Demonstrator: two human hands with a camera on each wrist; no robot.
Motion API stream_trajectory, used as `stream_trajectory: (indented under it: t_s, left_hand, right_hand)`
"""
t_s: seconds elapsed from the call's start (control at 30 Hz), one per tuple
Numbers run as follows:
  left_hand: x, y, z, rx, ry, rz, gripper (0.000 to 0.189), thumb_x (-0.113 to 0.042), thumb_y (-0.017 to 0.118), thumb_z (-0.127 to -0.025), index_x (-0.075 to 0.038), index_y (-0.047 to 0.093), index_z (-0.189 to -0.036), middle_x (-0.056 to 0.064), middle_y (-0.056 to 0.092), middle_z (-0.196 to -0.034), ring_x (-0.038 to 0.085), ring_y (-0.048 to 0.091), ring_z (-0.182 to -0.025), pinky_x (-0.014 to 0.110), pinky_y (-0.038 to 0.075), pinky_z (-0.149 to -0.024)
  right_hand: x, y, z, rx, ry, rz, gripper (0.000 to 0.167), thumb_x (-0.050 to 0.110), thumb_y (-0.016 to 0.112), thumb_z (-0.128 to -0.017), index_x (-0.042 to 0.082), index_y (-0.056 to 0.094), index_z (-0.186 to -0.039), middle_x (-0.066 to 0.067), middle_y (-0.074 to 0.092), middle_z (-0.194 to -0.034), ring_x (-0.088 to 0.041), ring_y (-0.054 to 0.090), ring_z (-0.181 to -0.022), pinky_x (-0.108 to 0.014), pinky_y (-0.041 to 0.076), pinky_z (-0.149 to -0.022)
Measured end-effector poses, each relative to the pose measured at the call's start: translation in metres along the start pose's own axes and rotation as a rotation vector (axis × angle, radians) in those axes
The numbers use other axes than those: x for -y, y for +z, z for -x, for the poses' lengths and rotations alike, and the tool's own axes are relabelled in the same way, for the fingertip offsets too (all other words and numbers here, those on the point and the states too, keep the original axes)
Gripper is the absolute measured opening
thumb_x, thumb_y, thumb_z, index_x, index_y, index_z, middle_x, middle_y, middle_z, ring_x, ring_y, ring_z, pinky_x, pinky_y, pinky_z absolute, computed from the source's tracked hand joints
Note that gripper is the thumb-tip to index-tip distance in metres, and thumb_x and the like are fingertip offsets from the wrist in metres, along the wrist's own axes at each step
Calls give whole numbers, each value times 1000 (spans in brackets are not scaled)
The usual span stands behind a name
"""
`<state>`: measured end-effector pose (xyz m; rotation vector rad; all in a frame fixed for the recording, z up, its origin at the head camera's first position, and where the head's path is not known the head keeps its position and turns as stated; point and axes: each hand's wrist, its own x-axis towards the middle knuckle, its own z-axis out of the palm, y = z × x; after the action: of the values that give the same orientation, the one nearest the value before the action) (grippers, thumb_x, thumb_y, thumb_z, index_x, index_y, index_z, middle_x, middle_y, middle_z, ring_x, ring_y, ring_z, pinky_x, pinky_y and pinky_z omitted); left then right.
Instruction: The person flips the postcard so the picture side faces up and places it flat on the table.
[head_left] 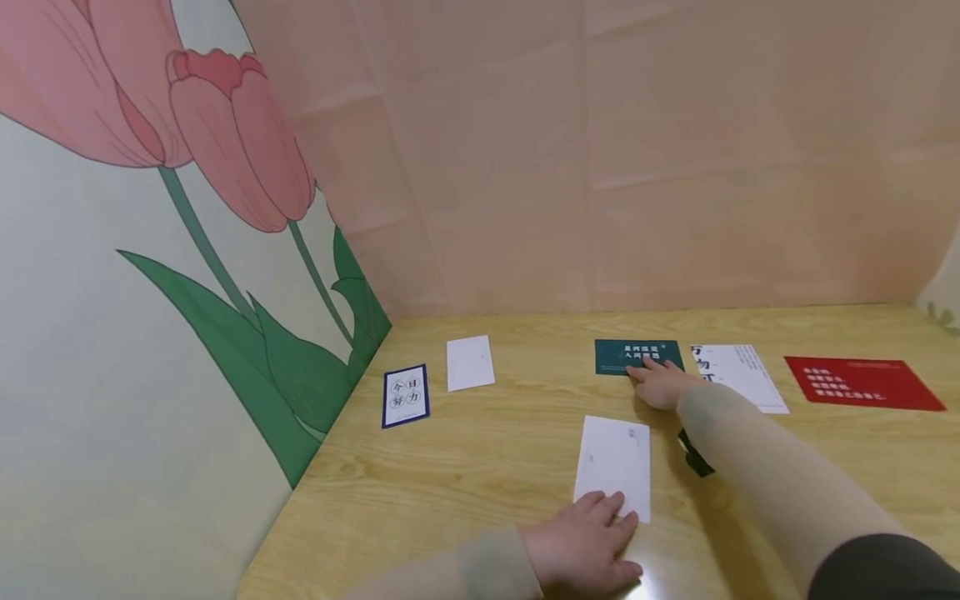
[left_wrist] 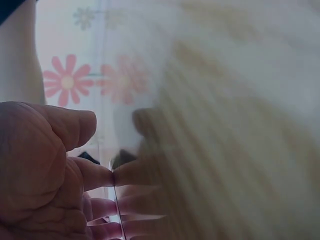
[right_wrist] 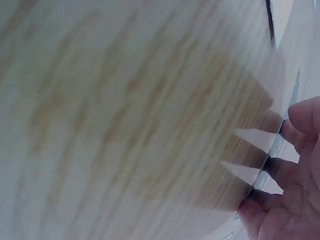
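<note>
In the head view my left hand (head_left: 579, 542) lies near the front with its fingertips on the lower edge of a white card (head_left: 612, 454). The card lies flat, with faint small print on it. Farther back, my right hand (head_left: 660, 385) touches a dark green card (head_left: 615, 356) with white characters, fingers stretched over its lower right part. A white card with black characters (head_left: 738, 367) lies just right of that hand, partly covered by it. Both wrist views look low along the glossy tabletop, where the left hand (left_wrist: 45, 170) and right hand (right_wrist: 295, 180) show extended fingers meeting thin card edges.
A red card (head_left: 862, 383) lies at the far right. On the left are a blue-bordered card (head_left: 406, 397) and a plain white card (head_left: 471, 363). A small dark piece (head_left: 697, 457) peeks out beneath the right forearm. A pink cloth (head_left: 487, 167) hangs behind the wooden table (head_left: 420, 492).
</note>
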<state>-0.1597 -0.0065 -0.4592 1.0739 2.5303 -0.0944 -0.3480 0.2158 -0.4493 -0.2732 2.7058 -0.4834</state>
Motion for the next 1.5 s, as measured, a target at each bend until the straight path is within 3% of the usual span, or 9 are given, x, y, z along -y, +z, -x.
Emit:
stream_trajectory:
  t_s: [0.27,0.4,0.5,0.63,0.73,1.0,1.23,1.37,1.5]
  left_hand:
    - [-7,0,-3,31,4,36,61,-58,32,-99,-31,21,-152,-10,16,-157,9,12,-142,28,22,-112]
    - [-6,0,-5,34,9,48,59,-57,32,-99,-32,22,-152,-11,17,-157,8,13,-142,28,21,-113]
    - [-6,-1,-5,12,13,21,59,-56,31,-99,-31,23,-152,-10,18,-157,8,14,-142,27,20,-113]
    - [-8,-2,-3,-42,25,-49,59,-56,32,-100,-29,25,-152,-7,21,-156,8,16,-142,25,18,-113]
    - [-8,-3,-1,-64,33,-78,59,-55,32,-100,-28,27,-151,-6,23,-156,8,18,-141,24,18,-112]
    - [-8,-2,2,-129,58,-160,60,-55,33,-99,-24,32,-150,-4,29,-153,10,23,-140,22,18,-112]
    - [8,-3,6,-102,62,-41,52,-53,36,-100,-28,41,-146,-11,31,-152,5,24,-139,23,21,-112]
    - [23,-4,11,-152,13,56,48,-56,42,-96,-29,53,-135,-12,38,-148,6,32,-136,37,27,-111]
    - [38,-6,12,-221,-35,122,35,-55,49,-94,-29,60,-114,-17,54,-126,0,44,-122,50,32,-104]
  right_hand:
    - [-5,6,-4,-36,-22,44,56,27,39,-100,9,26,-152,-29,7,-155,-57,0,-136,-74,7,-101]
    - [-10,11,-10,-111,-93,122,57,27,42,-100,10,26,-152,-28,11,-155,-57,4,-136,-70,9,-104]
    - [-1,8,-3,-151,-199,151,53,23,42,-101,11,30,-151,-24,19,-155,-53,11,-138,-66,13,-107]
    - [21,4,21,-83,-355,119,46,19,43,-102,14,39,-148,-14,32,-153,-44,22,-139,-62,19,-108]
    - [30,7,37,-18,-412,123,43,22,47,-101,23,46,-145,-6,40,-150,-38,29,-139,-60,24,-108]
    - [24,17,61,13,-412,223,36,27,49,-100,38,55,-135,1,45,-146,-33,35,-137,-60,25,-107]
    - [4,24,67,-18,-426,265,39,30,51,-99,34,53,-138,4,43,-148,-32,32,-138,-59,24,-109]
    - [-7,27,72,-38,-432,233,39,31,53,-99,33,53,-138,5,40,-150,-33,31,-139,-59,24,-108]
    - [-13,29,81,-52,-447,210,39,36,51,-99,30,54,-137,5,38,-151,-32,30,-140,-59,26,-108]
